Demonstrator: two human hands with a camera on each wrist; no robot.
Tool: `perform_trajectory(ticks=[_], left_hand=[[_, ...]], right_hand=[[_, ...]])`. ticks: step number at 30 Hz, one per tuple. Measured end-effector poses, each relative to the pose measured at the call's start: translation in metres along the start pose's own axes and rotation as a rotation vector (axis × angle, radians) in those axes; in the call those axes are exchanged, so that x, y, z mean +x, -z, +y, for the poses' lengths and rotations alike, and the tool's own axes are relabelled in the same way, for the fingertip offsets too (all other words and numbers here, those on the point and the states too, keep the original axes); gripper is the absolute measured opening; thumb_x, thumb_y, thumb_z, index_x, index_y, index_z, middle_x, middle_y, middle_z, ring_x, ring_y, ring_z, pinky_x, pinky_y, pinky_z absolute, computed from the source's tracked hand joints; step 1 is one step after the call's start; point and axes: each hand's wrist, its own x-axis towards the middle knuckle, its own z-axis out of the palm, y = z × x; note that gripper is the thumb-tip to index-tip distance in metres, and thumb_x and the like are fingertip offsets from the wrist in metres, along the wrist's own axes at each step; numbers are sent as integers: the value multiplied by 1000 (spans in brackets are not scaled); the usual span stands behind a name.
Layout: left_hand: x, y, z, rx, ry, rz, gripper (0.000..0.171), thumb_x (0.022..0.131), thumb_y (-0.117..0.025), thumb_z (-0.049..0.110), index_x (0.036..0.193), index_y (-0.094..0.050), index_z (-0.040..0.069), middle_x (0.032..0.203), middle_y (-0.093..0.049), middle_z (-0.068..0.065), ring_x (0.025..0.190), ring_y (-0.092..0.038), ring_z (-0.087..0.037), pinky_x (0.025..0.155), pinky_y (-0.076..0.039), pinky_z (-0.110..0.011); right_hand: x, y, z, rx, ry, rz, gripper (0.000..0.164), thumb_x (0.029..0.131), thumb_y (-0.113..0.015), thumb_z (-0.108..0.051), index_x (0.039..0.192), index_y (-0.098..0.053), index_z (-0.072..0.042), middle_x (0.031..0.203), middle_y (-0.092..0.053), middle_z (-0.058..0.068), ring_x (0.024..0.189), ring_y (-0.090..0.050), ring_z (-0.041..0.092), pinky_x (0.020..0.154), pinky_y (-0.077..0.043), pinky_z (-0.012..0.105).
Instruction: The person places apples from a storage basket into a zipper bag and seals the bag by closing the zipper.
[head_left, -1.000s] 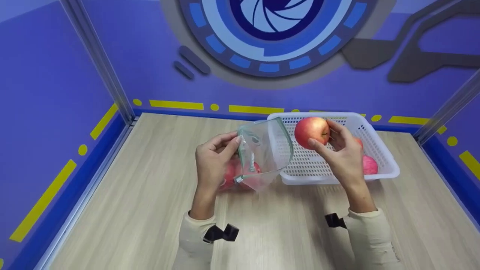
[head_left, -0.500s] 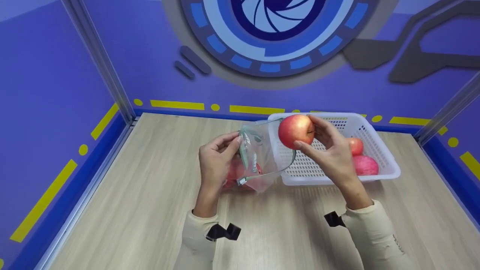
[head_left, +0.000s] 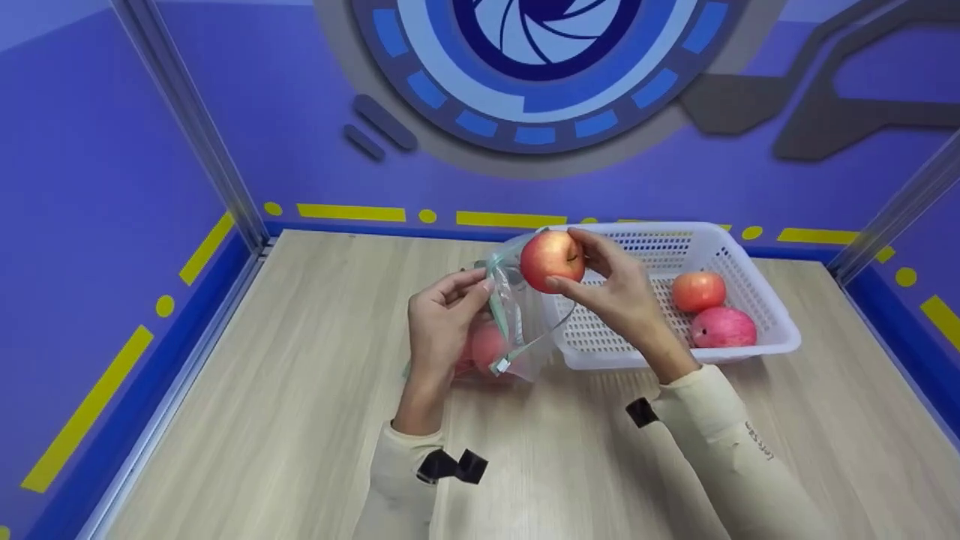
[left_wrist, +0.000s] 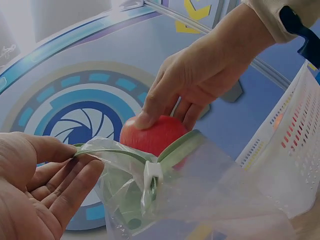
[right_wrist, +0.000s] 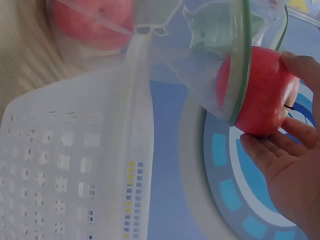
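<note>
A clear zip bag (head_left: 530,350) with a green-edged mouth and a white slider stands open on the table, red apples (head_left: 489,346) inside it. My left hand (head_left: 442,326) pinches the edge of the bag's mouth between thumb and fingers. In my right hand (head_left: 626,296) is a red-yellow apple (head_left: 551,260), gripped by thumb and fingertips at the bag's mouth. The right wrist view shows this apple (right_wrist: 267,95) partly behind the green zip strip, its near side just within the opening.
A white perforated basket (head_left: 780,341) stands right of the bag, close to it. Two apples lie in its right end, an orange-red one (head_left: 698,291) and a pinker one (head_left: 724,328). Blue panels (head_left: 480,180) enclose the wooden table (head_left: 315,420) at the back and sides.
My right hand has carried the apple leftward from over the basket to the bag's mouth. My left hand has shifted slightly right, still pinching the bag's edge.
</note>
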Motion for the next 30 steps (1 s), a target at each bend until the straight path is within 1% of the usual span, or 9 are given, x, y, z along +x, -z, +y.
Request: perform_trajectory(ticks=[4, 7, 10, 13, 16, 20, 23, 27, 30], left_hand=[[0, -1, 1, 4, 8, 16, 22, 99, -77, 11, 118, -79, 0, 101, -76, -13, 86, -71, -26, 80, -65, -39], [-1, 0, 2, 3, 14, 23, 22, 99, -77, 11, 118, -79, 1, 102, -77, -13, 87, -72, -27, 82, -65, -44], [0, -1, 2, 7, 15, 27, 21, 100, -77, 11, 118, -79, 1, 103, -77, -12, 88, -72, -27, 82, -65, -43], [1, -1, 1, 8, 12, 34, 21, 100, -77, 11, 117, -79, 1, 103, -77, -12, 87, -72, -27, 80, -65, -38], [2, -1, -1, 12, 14, 36, 20, 100, -76, 11, 117, -79, 1, 103, -77, -13, 87, -72, -27, 78, -65, -35], [3, -1, -2, 10, 16, 33, 20, 99, -77, 10, 117, -79, 0, 103, -77, -13, 87, -72, -27, 78, -65, -37], [4, -1, -5, 2, 21, 31, 20, 99, -77, 10, 117, -79, -1, 103, -77, -13, 86, -72, -26, 78, -66, -41], [6, 0, -8, -16, 22, 40, 19, 99, -77, 8, 114, -79, -2, 99, -77, -14, 83, -72, -25, 75, -66, -40], [7, 0, -10, -25, 17, 49, 17, 98, -77, 7, 113, -79, -2, 97, -76, -14, 81, -72, -25, 72, -66, -40]], right_hand=[[-1, -2, -2, -27, 35, -44, 72, 82, -94, -13, 144, -60, 4, 137, -67, 15, 124, -65, 25, 105, -54, 33], [-3, -4, -2, -71, 90, -63, 73, 82, -94, -14, 144, -60, 3, 137, -66, 14, 123, -65, 24, 104, -55, 33], [-5, -5, -3, -149, 173, -80, 73, 83, -95, -19, 145, -61, 2, 137, -66, 13, 122, -65, 23, 102, -56, 35], [-5, -8, -4, -233, 251, -98, 75, 83, -95, -24, 145, -61, 1, 139, -66, 13, 124, -63, 25, 103, -56, 39], [-7, -11, -3, -289, 291, -115, 75, 82, -96, -26, 144, -62, 1, 141, -65, 14, 130, -61, 28, 108, -53, 43], [-9, -16, 0, -315, 312, -143, 75, 81, -96, -20, 144, -61, 1, 145, -63, 18, 136, -57, 33, 114, -47, 47], [-10, -20, 3, -318, 310, -170, 75, 81, -96, -15, 145, -60, 2, 146, -61, 20, 137, -57, 35, 114, -47, 49], [-10, -25, 6, -319, 286, -209, 74, 82, -94, -12, 145, -59, 4, 148, -59, 20, 135, -58, 35, 113, -48, 49], [-9, -27, 8, -328, 259, -218, 74, 83, -94, -12, 146, -58, 3, 148, -59, 19, 134, -58, 34, 113, -48, 49]])
